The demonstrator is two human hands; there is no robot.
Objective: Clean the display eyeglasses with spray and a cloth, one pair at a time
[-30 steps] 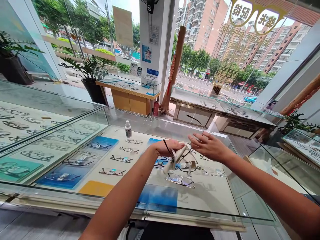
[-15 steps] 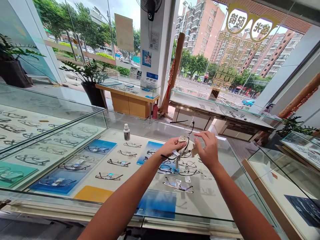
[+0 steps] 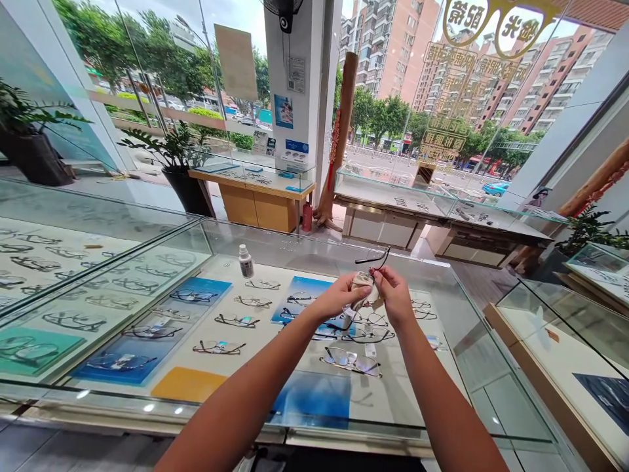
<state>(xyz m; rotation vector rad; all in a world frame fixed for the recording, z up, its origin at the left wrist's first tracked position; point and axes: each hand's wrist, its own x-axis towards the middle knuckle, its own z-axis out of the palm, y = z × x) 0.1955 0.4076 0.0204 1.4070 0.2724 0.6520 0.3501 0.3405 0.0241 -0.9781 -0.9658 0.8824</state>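
Observation:
My left hand is closed around a bunched pale cleaning cloth, which wraps part of a pair of dark-framed eyeglasses. Thumb and fingers of my right hand pinch the frame on its right side. One temple of the glasses sticks up and to the left above both hands. The lenses are mostly hidden by the cloth and fingers. Both hands are held over a glass-topped display case. Below them lie several eyeglasses, one clear-lensed pair nearest to me.
A small white bottle with a dark label stands on the case, left of my hands. Blue panels and a yellow card lie inside. Another glass case stands at right. Farther back are a wooden cabinet and a potted plant.
My right hand has moved from spread fingers beside the glasses to pinching their frame. The glasses have turned and sit lower, closer between both hands. The view has shifted slightly.

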